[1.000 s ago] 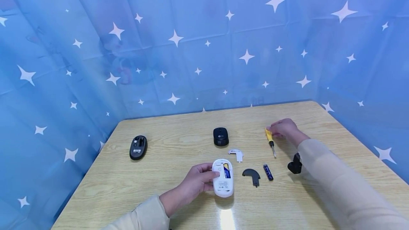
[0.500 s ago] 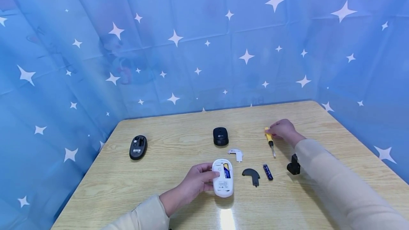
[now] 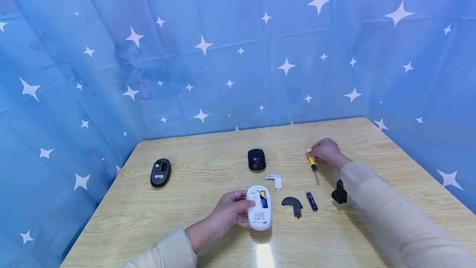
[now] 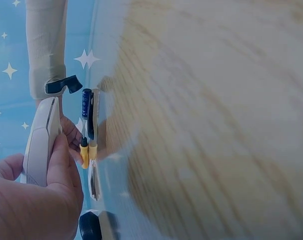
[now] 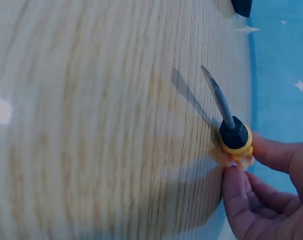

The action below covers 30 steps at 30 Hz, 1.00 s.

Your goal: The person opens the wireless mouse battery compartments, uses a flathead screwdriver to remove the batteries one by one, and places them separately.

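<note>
My left hand [image 3: 230,210] grips a white computer mouse [image 3: 259,222], underside up, with a battery [image 3: 263,199] showing in its uncovered compartment. At the right, my right hand [image 3: 325,151] pinches the yellow handle of a screwdriver [image 3: 312,161] between thumb and fingers. In the right wrist view the screwdriver's metal shaft [image 5: 219,97] slants over the wood, its shadow beside it. A loose blue battery [image 3: 312,201] lies between the hands. Near it are a dark grey battery cover [image 3: 293,206] and a white battery cover [image 3: 275,180]. The left wrist view shows the white mouse [image 4: 39,145] edge-on.
A black mouse [image 3: 256,159] stands at the back middle of the wooden table [image 3: 208,160]. Another black mouse [image 3: 161,173] lies underside up at the left. A black wrist camera [image 3: 339,192] hangs under the right sleeve. A starry blue curtain [image 3: 223,53] borders the table.
My right hand has shifted slightly left with the screwdriver, whose handle and tip have moved a little left. My left hand and the white mouse stay in place.
</note>
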{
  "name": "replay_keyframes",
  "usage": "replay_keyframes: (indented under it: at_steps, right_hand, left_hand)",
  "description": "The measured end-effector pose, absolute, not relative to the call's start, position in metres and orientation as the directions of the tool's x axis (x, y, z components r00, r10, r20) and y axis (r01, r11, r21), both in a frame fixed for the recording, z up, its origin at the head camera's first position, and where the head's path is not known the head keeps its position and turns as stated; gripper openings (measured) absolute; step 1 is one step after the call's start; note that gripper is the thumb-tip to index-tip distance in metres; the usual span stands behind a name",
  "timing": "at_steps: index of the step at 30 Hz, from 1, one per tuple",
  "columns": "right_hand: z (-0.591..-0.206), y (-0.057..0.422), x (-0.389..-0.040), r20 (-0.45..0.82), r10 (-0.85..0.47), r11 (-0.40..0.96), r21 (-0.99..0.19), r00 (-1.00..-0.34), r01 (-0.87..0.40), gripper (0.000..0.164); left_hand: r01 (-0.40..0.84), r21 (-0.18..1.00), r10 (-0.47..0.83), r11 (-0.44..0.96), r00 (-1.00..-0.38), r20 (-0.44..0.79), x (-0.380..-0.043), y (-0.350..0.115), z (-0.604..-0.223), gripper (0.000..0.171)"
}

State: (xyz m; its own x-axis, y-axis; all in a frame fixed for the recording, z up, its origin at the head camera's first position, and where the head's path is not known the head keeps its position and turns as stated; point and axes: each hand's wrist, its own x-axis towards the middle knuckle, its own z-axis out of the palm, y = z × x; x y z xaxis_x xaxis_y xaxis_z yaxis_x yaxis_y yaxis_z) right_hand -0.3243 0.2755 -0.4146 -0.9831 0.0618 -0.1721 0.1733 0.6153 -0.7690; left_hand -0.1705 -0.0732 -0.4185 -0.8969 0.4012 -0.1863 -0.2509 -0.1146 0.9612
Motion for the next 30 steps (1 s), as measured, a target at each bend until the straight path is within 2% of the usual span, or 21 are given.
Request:
replay_keyframes:
  at_steps: [3,9,18,25,30]
  right_hand:
    - [-0.414,0.274,-0.324,-0.175,0.07,0.62,-0.764,-0.982,0.18,0.044]
    - [-0.413,0.272,-0.325,-0.157,0.075,0.635,-0.754,-0.985,0.169,0.03]
    - [-0.411,0.269,-0.321,-0.175,0.074,0.615,-0.767,-0.982,0.183,0.019]
    - [-0.4,0.264,-0.317,-0.233,0.056,0.522,-0.822,-0.971,0.227,0.044]
    - [-0.39,0.259,-0.312,-0.249,-0.01,0.503,-0.839,-0.969,0.21,0.048]
  left_hand:
    - [-0.251,0.96,0.404,-0.121,-0.896,-0.183,-0.171,-0.073,-0.419,0.041]
    - [-0.248,0.961,0.408,-0.124,-0.895,-0.178,-0.171,-0.073,-0.419,0.042]
    - [-0.243,0.963,0.411,-0.118,-0.895,-0.175,-0.17,-0.074,-0.42,0.041]
    - [-0.243,0.963,0.402,-0.117,-0.898,-0.178,-0.17,-0.075,-0.42,0.042]
    - [-0.246,0.961,0.404,-0.123,-0.897,-0.178,-0.17,-0.075,-0.419,0.042]
